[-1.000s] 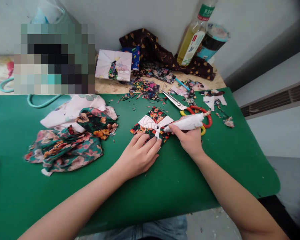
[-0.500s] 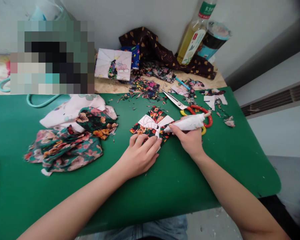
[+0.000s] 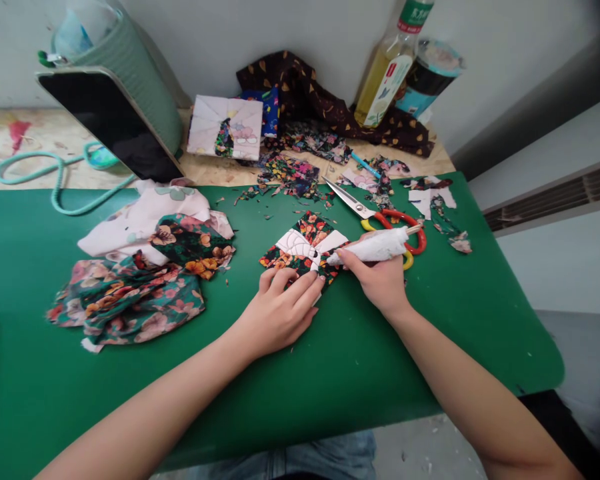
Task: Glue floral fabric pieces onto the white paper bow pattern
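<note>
Patchwork square (image 3: 300, 244) lies nearer us than the scissors (image 3: 364, 211), to their left. Our left hand (image 3: 281, 312), unclenched, rests fingers on the side away from the scissors; our right hand (image 3: 381, 283) grasps a white tube (image 3: 377, 245), tip at the square. We judge: hold flat, squeeze lightly, steer slowly.

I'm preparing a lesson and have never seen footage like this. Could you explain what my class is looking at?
There's no machine here, just someone's bare left hand and right hand, seen from a camera worn on the head, looking forward and down. The left hand rests on a patchwork square; the right holds a white tube pointing towards it. On the green surface lie scissors and, further left, crumpled cloth. Behind are a phone and a bottle.
</note>
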{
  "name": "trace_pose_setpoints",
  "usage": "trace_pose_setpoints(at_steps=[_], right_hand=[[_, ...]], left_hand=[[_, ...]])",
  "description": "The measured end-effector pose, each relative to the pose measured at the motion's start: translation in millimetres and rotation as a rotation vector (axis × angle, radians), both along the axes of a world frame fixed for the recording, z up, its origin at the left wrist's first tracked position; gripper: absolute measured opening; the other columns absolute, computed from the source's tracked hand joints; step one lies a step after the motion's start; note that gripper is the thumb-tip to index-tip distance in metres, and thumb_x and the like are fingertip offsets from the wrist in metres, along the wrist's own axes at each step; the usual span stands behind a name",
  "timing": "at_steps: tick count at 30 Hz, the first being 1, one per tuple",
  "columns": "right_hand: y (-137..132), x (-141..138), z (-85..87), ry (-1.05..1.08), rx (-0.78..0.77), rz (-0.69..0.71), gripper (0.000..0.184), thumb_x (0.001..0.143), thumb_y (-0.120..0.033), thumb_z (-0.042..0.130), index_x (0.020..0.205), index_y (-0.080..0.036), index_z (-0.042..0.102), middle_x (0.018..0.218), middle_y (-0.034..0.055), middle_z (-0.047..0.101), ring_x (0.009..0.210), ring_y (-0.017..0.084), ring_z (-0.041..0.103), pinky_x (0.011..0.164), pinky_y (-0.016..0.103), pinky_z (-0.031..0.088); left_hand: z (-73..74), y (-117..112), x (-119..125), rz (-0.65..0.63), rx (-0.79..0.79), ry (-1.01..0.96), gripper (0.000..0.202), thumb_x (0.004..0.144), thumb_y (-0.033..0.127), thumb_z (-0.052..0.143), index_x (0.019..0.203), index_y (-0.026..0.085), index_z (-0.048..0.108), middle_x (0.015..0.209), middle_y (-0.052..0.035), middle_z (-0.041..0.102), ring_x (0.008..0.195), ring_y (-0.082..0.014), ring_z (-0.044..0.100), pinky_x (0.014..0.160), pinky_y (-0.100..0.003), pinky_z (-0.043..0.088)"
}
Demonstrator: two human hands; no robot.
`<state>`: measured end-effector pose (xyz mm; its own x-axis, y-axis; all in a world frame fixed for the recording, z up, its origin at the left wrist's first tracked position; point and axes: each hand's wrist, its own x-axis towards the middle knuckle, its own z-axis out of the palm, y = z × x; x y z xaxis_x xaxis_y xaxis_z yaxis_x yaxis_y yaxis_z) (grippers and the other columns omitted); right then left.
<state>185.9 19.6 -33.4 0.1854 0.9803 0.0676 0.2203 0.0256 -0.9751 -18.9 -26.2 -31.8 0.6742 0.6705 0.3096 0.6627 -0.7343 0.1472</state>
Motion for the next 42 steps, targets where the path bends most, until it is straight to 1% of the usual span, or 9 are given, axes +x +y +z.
trace_pose_setpoints(at_steps=[4, 10, 17, 23, 28, 36, 42], right_hand=[[-0.4, -0.4, 1.2, -0.015, 0.007, -0.006, 0.031, 0.067, -0.04, 0.081, 0.077, -0.025, 0.056, 0.071, 0.0018, 0.066, 0.065, 0.021, 0.063, 0.06, 0.036, 0.054], [-0.6, -0.3, 1.2, -0.033, 0.003, 0.004, 0.03, 0.067, -0.04, 0.081, 0.076, -0.025, 0.056, 0.072, 0.0023, 0.066, 0.067, 0.023, 0.063, 0.061, 0.038, 0.054], [-0.9, -1.4, 1.6, -0.019, -0.003, -0.004, 0.031, 0.066, -0.04, 0.082, 0.077, -0.025, 0.056, 0.073, 0.0019, 0.068, 0.067, 0.022, 0.065, 0.063, 0.037, 0.054], [-1.6, -2.0, 2.1, -0.042, 0.023, 0.002, 0.03, 0.067, -0.035, 0.081, 0.079, -0.025, 0.056, 0.074, 0.0016, 0.068, 0.07, 0.022, 0.066, 0.067, 0.037, 0.056], [-2.3, -1.5, 0.7, -0.087, 0.045, 0.033, 0.026, 0.07, -0.032, 0.08, 0.079, -0.025, 0.057, 0.079, 0.0018, 0.067, 0.076, 0.022, 0.068, 0.075, 0.038, 0.056], [-1.3, 1.6, 3.0, -0.194, 0.068, 0.098, 0.018, 0.075, -0.032, 0.076, 0.079, -0.024, 0.061, 0.082, 0.0028, 0.067, 0.079, 0.023, 0.067, 0.078, 0.038, 0.055], [0.5, 1.7, 5.7, -0.297, 0.117, 0.151, 0.012, 0.078, -0.032, 0.072, 0.078, -0.023, 0.064, 0.081, 0.0028, 0.068, 0.08, 0.022, 0.067, 0.077, 0.037, 0.056]], left_hand=[[-0.6, -0.1, -0.2, 0.003, 0.001, 0.007, 0.041, 0.093, 0.029, 0.054, 0.129, 0.011, 0.058, 0.129, -0.0107, 0.064, 0.105, -0.0291, 0.048, 0.091, -0.044, 0.033], [-0.5, 0.4, -0.5, -0.002, -0.001, 0.004, 0.04, 0.094, 0.029, 0.052, 0.129, 0.01, 0.057, 0.13, -0.0088, 0.064, 0.105, -0.0287, 0.048, 0.092, -0.043, 0.033], [-1.7, 0.4, -1.2, -0.004, -0.013, 0.012, 0.041, 0.093, 0.029, 0.053, 0.13, 0.011, 0.057, 0.13, -0.0111, 0.063, 0.105, -0.0289, 0.049, 0.091, -0.044, 0.035], [-1.0, 0.3, -0.6, -0.008, -0.016, 0.008, 0.041, 0.094, 0.029, 0.052, 0.129, 0.01, 0.057, 0.13, -0.0104, 0.063, 0.105, -0.0291, 0.048, 0.091, -0.044, 0.035], [-0.2, 0.5, 0.2, -0.005, -0.016, -0.007, 0.04, 0.093, 0.028, 0.052, 0.129, 0.01, 0.057, 0.13, -0.0096, 0.064, 0.104, -0.029, 0.047, 0.091, -0.043, 0.034], [0.3, 0.7, 1.4, -0.01, -0.027, 0.007, 0.04, 0.094, 0.028, 0.051, 0.13, 0.011, 0.057, 0.133, -0.0081, 0.062, 0.104, -0.0291, 0.046, 0.091, -0.043, 0.033], [0.4, -0.3, 3.0, 0.0, 0.011, 0.039, 0.041, 0.093, 0.027, 0.051, 0.131, 0.012, 0.057, 0.133, -0.0062, 0.062, 0.105, -0.0286, 0.046, 0.092, -0.043, 0.033]])
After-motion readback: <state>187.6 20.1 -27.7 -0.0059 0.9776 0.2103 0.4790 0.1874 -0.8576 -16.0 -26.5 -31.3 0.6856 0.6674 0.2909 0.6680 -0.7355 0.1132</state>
